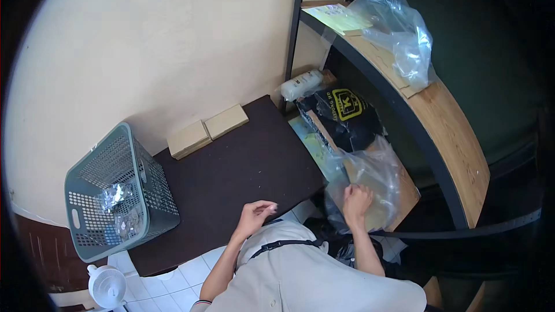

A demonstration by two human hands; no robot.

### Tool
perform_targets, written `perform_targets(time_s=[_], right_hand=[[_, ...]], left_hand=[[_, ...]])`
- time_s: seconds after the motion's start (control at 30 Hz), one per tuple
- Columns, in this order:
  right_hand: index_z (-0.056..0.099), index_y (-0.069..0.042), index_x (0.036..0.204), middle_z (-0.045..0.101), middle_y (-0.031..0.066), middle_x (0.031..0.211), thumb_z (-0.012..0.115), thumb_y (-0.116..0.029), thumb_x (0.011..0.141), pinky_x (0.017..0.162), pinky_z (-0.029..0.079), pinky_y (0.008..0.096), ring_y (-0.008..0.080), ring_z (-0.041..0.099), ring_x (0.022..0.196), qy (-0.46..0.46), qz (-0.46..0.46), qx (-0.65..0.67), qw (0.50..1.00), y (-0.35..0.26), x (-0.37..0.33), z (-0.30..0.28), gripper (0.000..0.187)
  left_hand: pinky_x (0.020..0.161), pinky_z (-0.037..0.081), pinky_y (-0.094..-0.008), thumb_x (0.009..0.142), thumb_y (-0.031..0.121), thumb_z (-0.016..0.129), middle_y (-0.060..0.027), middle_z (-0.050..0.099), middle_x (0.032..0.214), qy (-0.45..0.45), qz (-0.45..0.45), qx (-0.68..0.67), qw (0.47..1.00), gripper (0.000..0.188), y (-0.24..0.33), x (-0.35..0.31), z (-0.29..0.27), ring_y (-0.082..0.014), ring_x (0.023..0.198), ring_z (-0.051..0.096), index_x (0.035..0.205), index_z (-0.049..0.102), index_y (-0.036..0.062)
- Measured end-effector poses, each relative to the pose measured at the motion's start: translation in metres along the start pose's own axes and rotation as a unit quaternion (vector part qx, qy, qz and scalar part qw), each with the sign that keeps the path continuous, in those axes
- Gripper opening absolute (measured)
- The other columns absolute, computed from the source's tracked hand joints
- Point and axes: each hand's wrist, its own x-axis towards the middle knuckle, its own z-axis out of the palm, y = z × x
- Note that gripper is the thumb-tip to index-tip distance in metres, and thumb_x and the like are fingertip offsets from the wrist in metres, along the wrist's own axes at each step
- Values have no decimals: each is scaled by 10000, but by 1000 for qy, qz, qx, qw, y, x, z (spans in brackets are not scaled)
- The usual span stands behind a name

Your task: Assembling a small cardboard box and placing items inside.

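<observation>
My right hand (357, 201) is at the lower shelf on the right, its fingers curled closed on a clear plastic bag (381, 167). A narrow dark shape shows beside its fingertips, too unclear to name. Close to the front edge of the dark brown table (231, 196), my left hand (256, 216) is held in front of my body. Its fingers are drawn together, and whatever is between them, if anything, is too small to make out.
A grey-green perforated basket (159, 190) with clear plastic packets (118, 196) stands on the table's left. Flat cardboard stacks (226, 121) lie by the wall. The shelving holds a black bag (347, 118), a white wrapped roll (302, 85) and, above, another plastic bag (404, 34). A white fan (107, 286) stands lower left.
</observation>
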Motion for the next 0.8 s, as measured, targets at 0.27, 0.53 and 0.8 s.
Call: perform_targets(time_s=[0.27, 0.53, 0.8], right_hand=[[765, -17, 1014, 757, 180, 992, 761, -69, 821, 823, 559, 491, 387, 703, 928, -61, -215, 341, 913, -223, -21, -77, 200], [619, -36, 1449, 645, 267, 1411, 878, -175, 842, 1170, 408, 453, 365, 583, 1362, 0, -68, 221, 973, -161, 18, 15, 674], [498, -9, 1502, 642, 155, 1334, 785, -61, 938, 845, 561, 360, 231, 678, 1066, -244, 246, 669, 658, -91, 55, 59, 634]], left_hand=[[843, 520, -306, 1108, 397, 594, -105, 706, 1134, 15, 33, -248, 968, 467, 61, 41, 39, -139, 984, 628, 1317, 633, -18], [897, 576, -370, 1105, 80, 562, -140, 745, 1162, 217, 11, -317, 923, 255, -10, 34, -50, -196, 1015, 716, 1304, 649, -53], [1034, 565, -418, 1118, 193, 568, -150, 713, 1311, 158, 28, -421, 893, 329, -27, -7, -95, -248, 1165, 703, 1358, 626, -25]])
